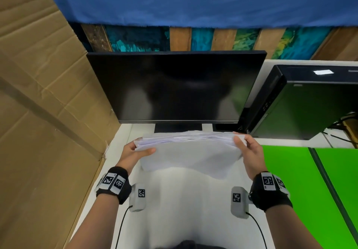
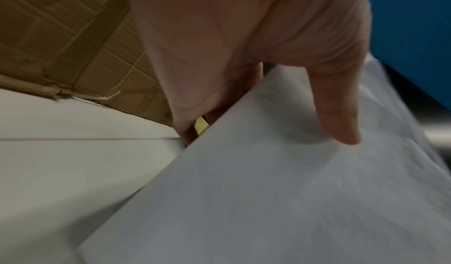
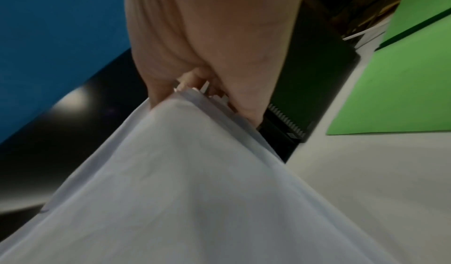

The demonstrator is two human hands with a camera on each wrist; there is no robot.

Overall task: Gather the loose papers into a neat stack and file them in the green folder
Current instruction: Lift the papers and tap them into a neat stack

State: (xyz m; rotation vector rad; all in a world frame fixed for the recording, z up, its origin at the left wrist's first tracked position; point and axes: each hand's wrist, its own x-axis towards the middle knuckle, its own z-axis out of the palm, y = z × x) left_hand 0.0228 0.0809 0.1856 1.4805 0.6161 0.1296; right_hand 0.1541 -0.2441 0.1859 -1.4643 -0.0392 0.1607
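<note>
The left hand (image 1: 133,153) grasps the left end of the bundle of loose white paper sheets (image 1: 190,153), thumb lying on the top sheet and the fingers under it; the right hand (image 1: 249,152) grasps the right end in the same manner, thumb on top, fingers curled below; so the bundle hangs between them above the white desk (image 1: 186,200), its near edge sagging down. At the far side the sheet edges are not level; several stick out unevenly, so the stack is not yet neat, I think. To do this step well, I would turn the bundle upright, loosen both grips a little and tap the long edge on the desk, then the short edge, until all the edges agree; a grip too firm will not let the sheets slide. The bright green flat folder (image 1: 302,181) lies on the desk just to the right of the right hand; the papers are not yet in it. Behind the bundle stands a black computer monitor (image 1: 174,86), and to the right a black computer case (image 1: 302,103).
</note>
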